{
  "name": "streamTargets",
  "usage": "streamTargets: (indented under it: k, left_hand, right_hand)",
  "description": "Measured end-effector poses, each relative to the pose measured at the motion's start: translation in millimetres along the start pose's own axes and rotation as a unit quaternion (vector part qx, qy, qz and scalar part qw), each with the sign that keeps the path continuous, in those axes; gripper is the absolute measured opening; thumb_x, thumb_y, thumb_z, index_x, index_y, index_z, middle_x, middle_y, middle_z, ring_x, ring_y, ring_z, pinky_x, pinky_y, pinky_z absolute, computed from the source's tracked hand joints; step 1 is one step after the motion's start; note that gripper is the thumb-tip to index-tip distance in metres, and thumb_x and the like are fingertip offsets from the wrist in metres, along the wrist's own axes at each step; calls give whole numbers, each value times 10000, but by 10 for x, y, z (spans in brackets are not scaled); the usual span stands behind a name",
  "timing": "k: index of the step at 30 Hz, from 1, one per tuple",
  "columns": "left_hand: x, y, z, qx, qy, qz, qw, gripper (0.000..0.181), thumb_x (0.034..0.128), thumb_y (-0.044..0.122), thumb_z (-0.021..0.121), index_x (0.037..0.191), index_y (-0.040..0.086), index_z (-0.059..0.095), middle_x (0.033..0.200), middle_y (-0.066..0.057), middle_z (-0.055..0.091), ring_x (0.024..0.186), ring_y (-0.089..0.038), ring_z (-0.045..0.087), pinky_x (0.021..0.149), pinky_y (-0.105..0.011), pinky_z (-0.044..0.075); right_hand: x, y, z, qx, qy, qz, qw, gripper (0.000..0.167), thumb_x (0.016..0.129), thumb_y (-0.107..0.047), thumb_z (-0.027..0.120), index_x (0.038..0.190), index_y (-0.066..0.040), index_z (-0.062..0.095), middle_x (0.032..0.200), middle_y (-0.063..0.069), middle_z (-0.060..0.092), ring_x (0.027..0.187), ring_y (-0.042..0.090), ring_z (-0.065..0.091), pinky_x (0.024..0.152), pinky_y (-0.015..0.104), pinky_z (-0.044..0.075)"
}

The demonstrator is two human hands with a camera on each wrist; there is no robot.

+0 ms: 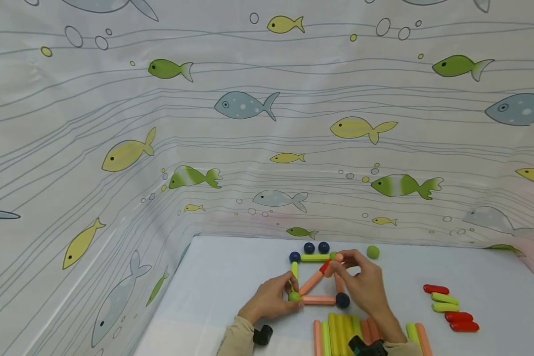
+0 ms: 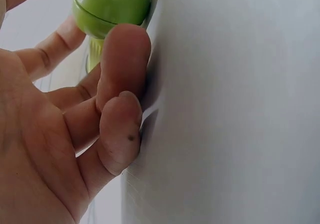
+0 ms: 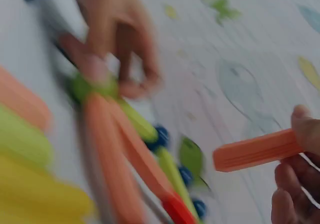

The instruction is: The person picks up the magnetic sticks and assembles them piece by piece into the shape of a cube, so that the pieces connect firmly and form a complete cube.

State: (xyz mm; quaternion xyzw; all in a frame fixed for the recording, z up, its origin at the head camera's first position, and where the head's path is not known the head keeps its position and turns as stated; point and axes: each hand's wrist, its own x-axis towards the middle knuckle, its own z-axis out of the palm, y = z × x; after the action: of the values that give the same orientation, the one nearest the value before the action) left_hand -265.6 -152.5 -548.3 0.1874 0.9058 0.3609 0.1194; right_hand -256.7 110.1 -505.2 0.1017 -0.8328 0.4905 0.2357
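Grooved orange stick [image 3: 255, 151], raised, pinched in right hand [image 1: 365, 282]. Glossy green ball [image 1: 295, 296], gripped by left hand [image 1: 273, 295], forms near-left corner of stick-and-ball square [image 1: 319, 300]; orange diagonal stick [image 1: 311, 283] meets ball.

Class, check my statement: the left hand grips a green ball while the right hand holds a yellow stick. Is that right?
Only the colour is wrong: the right wrist view shows the right hand holding an orange stick, not a yellow one. The left hand does grip a green ball.
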Motion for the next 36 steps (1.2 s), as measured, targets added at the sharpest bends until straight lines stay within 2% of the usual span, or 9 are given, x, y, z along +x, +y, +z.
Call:
streamTargets:
  k: [5,7,11,14,17,22,28,32,36]
  left_hand:
    - [-9,-42,-6,-22,166,276,9995,343,885,422,849,1082,257,621,930,102,654,702,-33,504,636,-221,393]
    - [-18,-46,0,-9,237,374,9990,360,894,421,846,1115,242,626,924,97,649,675,-25,485,613,-219,390]
    - [-13,-61,45,-57,278,376,9989,397,907,460,830,1163,251,611,898,112,618,656,-10,459,590,-208,378]
    - [-6,-63,68,-92,297,311,9990,416,893,488,837,1143,280,578,885,111,607,651,-15,446,581,-211,358]
    - [-15,-50,57,33,340,339,9988,435,882,473,851,1130,277,552,879,79,610,648,-38,447,576,-229,350]
    - [-22,-35,24,341,336,431,9979,451,899,470,831,1205,243,589,912,68,600,729,-59,479,669,-249,404]
    - [-24,-44,4,373,291,472,9978,426,913,445,827,1238,269,615,925,90,625,733,-51,489,670,-247,407]
    - [-18,-18,-8,489,297,535,9969,406,921,426,825,1257,298,637,968,115,682,798,-42,562,715,-248,451]
    - [-10,26,-19,744,242,407,9961,327,918,445,823,1152,296,650,968,126,676,873,-37,602,777,-277,489]
  right_hand:
    - [-161,-126,483,541,-483,-569,9957,239,859,-92,881,1042,-142,736,907,-81,744,803,21,670,559,247,541]
    - [-199,-143,609,591,-643,-579,9945,245,859,-86,881,1046,-145,735,931,-83,740,804,29,677,589,266,574]
    - [-236,-177,719,565,-752,-261,9952,257,843,-104,897,1042,-162,745,922,-108,724,785,23,666,644,255,575]
    - [-253,-206,724,501,-814,-88,9954,264,830,-115,907,1037,-163,750,901,-116,721,775,14,653,648,233,566]
    - [-261,-223,725,381,-876,-122,9953,272,835,-140,907,1056,-151,750,899,-111,729,773,4,647,643,223,566]
    - [-252,-227,733,325,-1019,-179,9941,299,845,-166,904,1097,-143,744,932,-121,725,783,-6,645,652,215,572]
    - [-220,-186,679,591,-1541,-264,9859,296,870,-166,884,1127,-148,738,979,-77,751,819,25,667,710,272,606]
    - [-155,-139,557,429,-2143,-396,9750,354,883,-174,875,1204,-125,735,1095,-2,778,852,35,682,784,324,623]
    - [-20,-95,267,-297,-2267,-30,9735,391,875,-173,883,1234,-114,739,1107,30,777,835,43,676,770,312,603]
